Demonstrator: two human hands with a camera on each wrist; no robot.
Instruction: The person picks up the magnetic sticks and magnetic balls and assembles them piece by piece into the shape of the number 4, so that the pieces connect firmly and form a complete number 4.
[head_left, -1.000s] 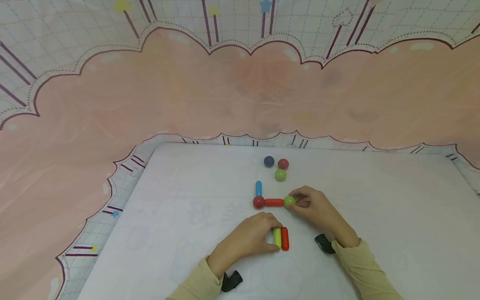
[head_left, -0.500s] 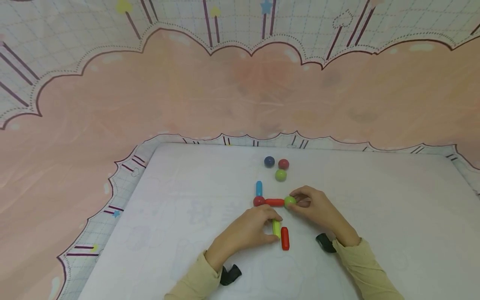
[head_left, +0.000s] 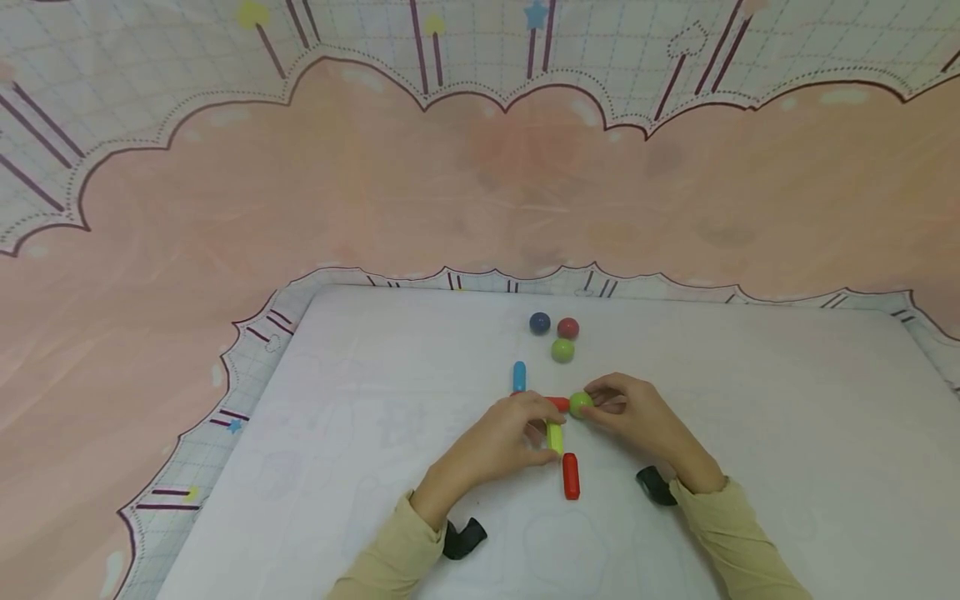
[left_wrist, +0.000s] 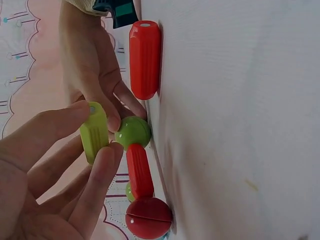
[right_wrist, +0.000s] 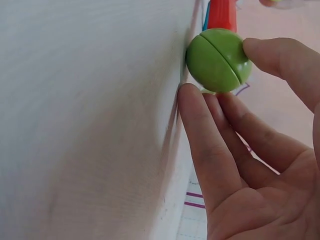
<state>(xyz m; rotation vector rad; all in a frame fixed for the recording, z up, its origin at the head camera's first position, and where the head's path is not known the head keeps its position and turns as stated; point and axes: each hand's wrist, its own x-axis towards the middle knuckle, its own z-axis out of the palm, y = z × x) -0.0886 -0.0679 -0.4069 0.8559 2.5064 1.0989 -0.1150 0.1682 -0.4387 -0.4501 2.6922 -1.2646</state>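
Observation:
My left hand (head_left: 498, 435) pinches a yellow-green stick (head_left: 555, 439) between thumb and fingers, lifted off the board in the left wrist view. My right hand (head_left: 645, 421) holds a green ball (head_left: 581, 405) by its sides with thumb and fingertips. That ball sits on one end of a red stick (left_wrist: 139, 171), which has a dark red ball (left_wrist: 148, 218) on its other end. In the head view my left hand mostly covers the red ball. From beside it a blue stick (head_left: 519, 377) points away. Another red stick (head_left: 572, 477) lies loose, nearer to me.
A dark blue ball (head_left: 540, 323), a red ball (head_left: 567, 327) and a second green ball (head_left: 562, 350) sit grouped farther back. All lie on a white board (head_left: 375, 358) over a patterned cloth (head_left: 450, 192). Black straps (head_left: 465, 539) hang at my wrists.
My left hand has drawn the yellow-green stick away from the loose red stick and moved it forward, close to the joined pieces. My right hand stays on the green ball.

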